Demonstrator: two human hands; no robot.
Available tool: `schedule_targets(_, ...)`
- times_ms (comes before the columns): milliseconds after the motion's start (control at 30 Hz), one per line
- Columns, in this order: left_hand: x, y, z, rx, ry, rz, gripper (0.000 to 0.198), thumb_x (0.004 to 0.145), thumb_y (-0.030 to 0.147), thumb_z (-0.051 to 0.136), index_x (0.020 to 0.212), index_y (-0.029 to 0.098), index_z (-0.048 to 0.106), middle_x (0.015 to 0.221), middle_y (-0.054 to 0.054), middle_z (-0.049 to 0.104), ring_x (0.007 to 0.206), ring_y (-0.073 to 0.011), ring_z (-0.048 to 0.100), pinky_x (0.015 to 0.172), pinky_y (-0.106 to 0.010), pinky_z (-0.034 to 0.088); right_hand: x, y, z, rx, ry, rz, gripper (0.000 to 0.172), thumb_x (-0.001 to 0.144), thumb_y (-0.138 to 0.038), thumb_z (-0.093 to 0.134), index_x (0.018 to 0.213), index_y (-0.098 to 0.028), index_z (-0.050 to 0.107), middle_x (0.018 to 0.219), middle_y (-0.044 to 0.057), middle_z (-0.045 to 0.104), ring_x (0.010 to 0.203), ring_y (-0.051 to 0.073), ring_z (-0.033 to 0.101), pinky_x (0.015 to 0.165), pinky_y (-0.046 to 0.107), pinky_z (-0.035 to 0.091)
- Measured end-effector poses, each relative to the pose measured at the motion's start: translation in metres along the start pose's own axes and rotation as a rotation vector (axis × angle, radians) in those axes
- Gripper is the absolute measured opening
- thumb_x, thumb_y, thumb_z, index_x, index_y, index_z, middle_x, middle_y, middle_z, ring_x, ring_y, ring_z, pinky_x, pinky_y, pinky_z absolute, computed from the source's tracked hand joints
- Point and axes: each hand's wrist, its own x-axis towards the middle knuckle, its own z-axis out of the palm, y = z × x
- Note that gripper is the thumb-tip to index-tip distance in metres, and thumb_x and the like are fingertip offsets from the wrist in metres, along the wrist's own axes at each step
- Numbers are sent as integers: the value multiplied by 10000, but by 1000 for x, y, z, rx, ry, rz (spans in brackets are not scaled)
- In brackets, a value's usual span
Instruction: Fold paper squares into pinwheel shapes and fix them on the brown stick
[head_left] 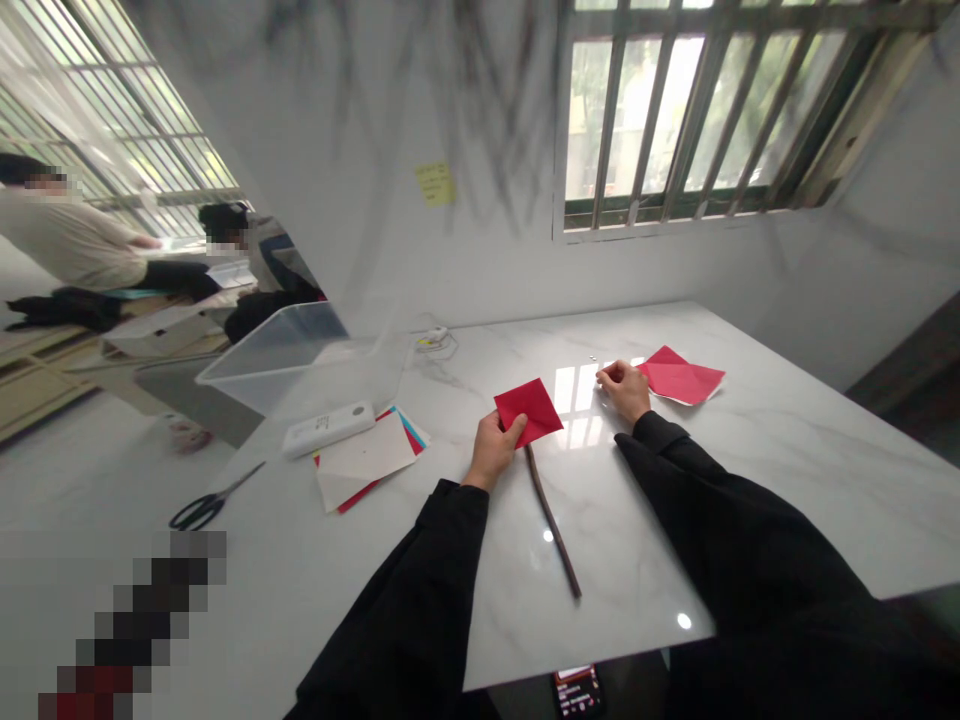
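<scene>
A small red folded paper square (pixel 538 405) is gripped in my left hand (pixel 495 445), thumb on top, above the table. From below that square a thin dark brown stick (pixel 553 525) runs toward me; whether it touches the paper I cannot tell. My right hand (pixel 624 390) is closed in a pinch over the table, and what its fingertips hold is too small to make out. Just beyond them are tiny pale specks (pixel 592 358). A larger creased red paper (pixel 682 376) lies right beside that hand, partly behind it.
Left on the marble-patterned table (pixel 787 470) are a paper stack (pixel 367 465), a white oblong case (pixel 328 430), scissors (pixel 214 505) and a clear plastic bin (pixel 277 350). A phone (pixel 577 692) is below the front edge. Two people sit in the far left background.
</scene>
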Motion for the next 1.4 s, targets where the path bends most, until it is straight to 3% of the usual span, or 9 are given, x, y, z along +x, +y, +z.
schedule_targets(200,-1,-1,1,-12,-10,-33,443,727,481,821,959,111,741,915,-101,781,760,-205,703,733,-308,537,-44,-14,-9,199,-168,8,360,795,-532,718,901,-188,720,810,76,776,739,226,719,731,356,575)
schedule_targets(400,-2,-1,0,-5,-27,-45,382,732,442,812,920,120,725,874,-87,770,721,-193,688,688,-291,525,-56,-30,-7,220,-283,55,373,767,-563,764,829,-195,749,715,58,754,633,208,682,648,351,557)
schedule_targets(667,-2,3,0,53,0,-79,294,723,373,791,859,120,729,805,-64,756,658,-171,643,625,-267,491,-70,-62,1,582,-292,28,387,723,-531,845,909,-206,748,838,69,780,800,248,747,839,442,623)
schedule_targets(767,-2,4,1,70,2,-91,264,712,363,781,804,122,724,760,-55,739,625,-161,617,592,-257,462,-83,-78,2,584,-315,-38,301,782,-492,826,892,-221,757,840,65,765,811,251,737,850,451,615)
schedule_targets(933,-3,6,3,102,-14,-100,253,702,350,768,783,114,724,729,-57,730,602,-158,606,574,-252,448,-92,-84,1,322,-311,-333,130,850,-409,792,846,-280,805,1230,81,687,1191,296,627,1084,495,492)
schedule_targets(1000,-4,8,4,95,-28,-109,263,701,349,771,803,109,730,737,-58,734,607,-160,614,579,-251,454,-92,-80,4,280,-319,-390,91,862,-374,787,855,-287,811,1298,78,646,1264,303,575,1126,511,442)
schedule_targets(1133,-7,10,6,52,-80,-116,301,704,360,791,849,102,739,784,-67,753,650,-167,642,620,-256,484,-92,-72,11,319,-373,-377,78,881,-343,768,886,-278,810,1272,83,643,1261,292,568,1105,485,439)
schedule_targets(1300,-9,11,7,-68,-179,-115,381,712,402,829,929,98,752,877,-85,780,727,-180,678,688,-270,519,-93,-73,13,399,-461,-316,125,891,-369,754,888,-253,799,1057,72,684,1017,240,637,906,401,521)
schedule_targets(1400,-9,11,7,-105,-200,-108,416,726,417,839,985,100,764,936,-90,789,780,-190,694,745,-283,535,-93,-75,12,409,-461,-307,138,885,-381,761,892,-249,798,997,64,690,971,229,632,848,375,512)
